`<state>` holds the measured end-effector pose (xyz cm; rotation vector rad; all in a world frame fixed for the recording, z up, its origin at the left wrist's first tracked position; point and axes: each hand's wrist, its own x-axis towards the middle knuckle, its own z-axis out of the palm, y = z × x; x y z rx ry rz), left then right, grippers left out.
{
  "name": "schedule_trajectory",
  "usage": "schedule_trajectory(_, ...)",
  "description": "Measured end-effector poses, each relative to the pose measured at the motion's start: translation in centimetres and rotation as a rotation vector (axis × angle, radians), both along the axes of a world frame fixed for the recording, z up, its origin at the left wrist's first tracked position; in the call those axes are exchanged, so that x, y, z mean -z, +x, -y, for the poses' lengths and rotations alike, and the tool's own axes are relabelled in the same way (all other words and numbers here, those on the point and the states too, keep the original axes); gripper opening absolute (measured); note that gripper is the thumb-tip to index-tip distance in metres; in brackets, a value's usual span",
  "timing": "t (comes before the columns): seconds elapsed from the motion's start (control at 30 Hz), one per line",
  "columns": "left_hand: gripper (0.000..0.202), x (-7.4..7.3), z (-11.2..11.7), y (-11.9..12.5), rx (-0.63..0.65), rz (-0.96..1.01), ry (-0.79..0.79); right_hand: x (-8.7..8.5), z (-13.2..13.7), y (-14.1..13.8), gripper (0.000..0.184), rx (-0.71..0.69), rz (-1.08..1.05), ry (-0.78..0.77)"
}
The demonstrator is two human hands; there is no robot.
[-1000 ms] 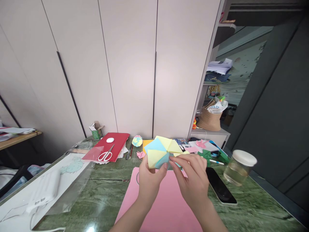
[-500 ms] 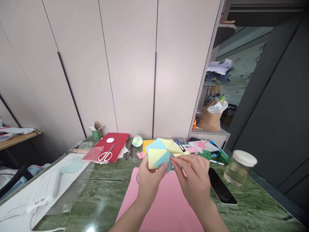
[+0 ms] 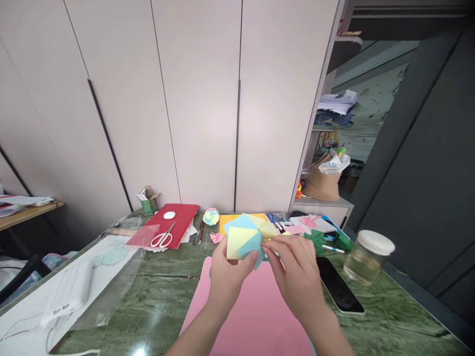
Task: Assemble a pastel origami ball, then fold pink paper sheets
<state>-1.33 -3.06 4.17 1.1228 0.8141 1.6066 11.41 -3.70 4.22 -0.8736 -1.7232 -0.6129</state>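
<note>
A folded origami piece (image 3: 239, 239) in yellow and light blue panels is held up above a pink sheet of paper (image 3: 256, 311). My left hand (image 3: 232, 272) grips its lower left side, the thumb lying over a blue panel. On the other side my right hand (image 3: 293, 267) pinches the blue flap at the piece's right edge between thumb and fingertips. Part of the far yellow panels is hidden behind the right fingers. Both hands are closed on the same paper piece.
Right of my hands lie a black phone (image 3: 339, 287) and a lidded jar (image 3: 369, 259) of pale liquid. White-handled scissors (image 3: 162, 240) rest by a red folder (image 3: 185, 217). A small paper ball (image 3: 211, 216) stands at the back; a white power bank (image 3: 70, 289) is left.
The right hand has shifted slightly left and the blue flap is turned a little. Yellow panels at the upper right have drawn in slightly. The left grip is unchanged.
</note>
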Motion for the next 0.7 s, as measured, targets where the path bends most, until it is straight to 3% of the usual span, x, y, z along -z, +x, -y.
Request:
schedule_trajectory(0.13,0.037,0.52,-0.54,-0.31,0.064,-0.017,-0.018,0.07,0.03,0.13,0.013,-0.002,0.003,-0.004)
schedule_trajectory(0.37,0.038,0.51,-0.44,0.02,-0.014,-0.021,-0.008,0.0,0.09,0.12,0.015,0.015,0.026,0.019)
schedule_trajectory(0.7,0.038,0.52,-0.74,-0.55,0.064,-0.07,-0.002,-0.05,0.15,0.1,0.015,0.028,0.071,0.002)
